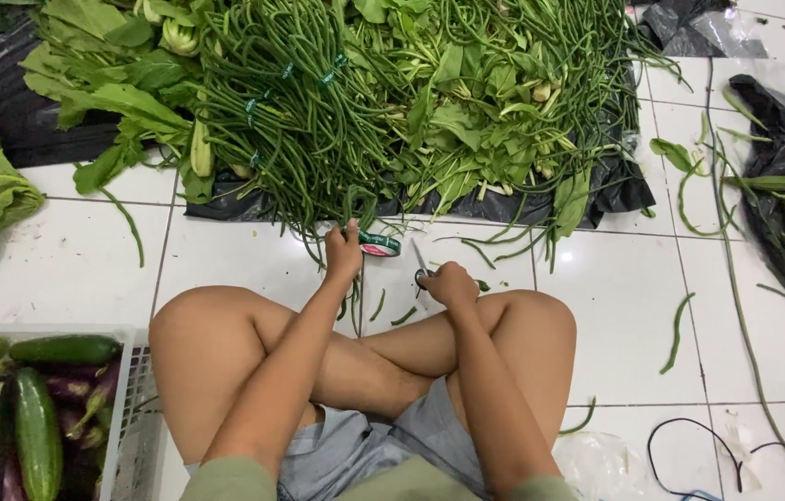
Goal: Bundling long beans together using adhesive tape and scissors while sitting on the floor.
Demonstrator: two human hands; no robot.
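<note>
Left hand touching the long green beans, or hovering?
Touching. The head view shows the left hand closed around a few long green beans that hang from the pile, with no gap between the fingers and the stems.

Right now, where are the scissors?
In the head view, the scissors are on the white tiled floor just ahead of the crossed legs, in the right hand, beside the green tape roll near the left hand.
</note>
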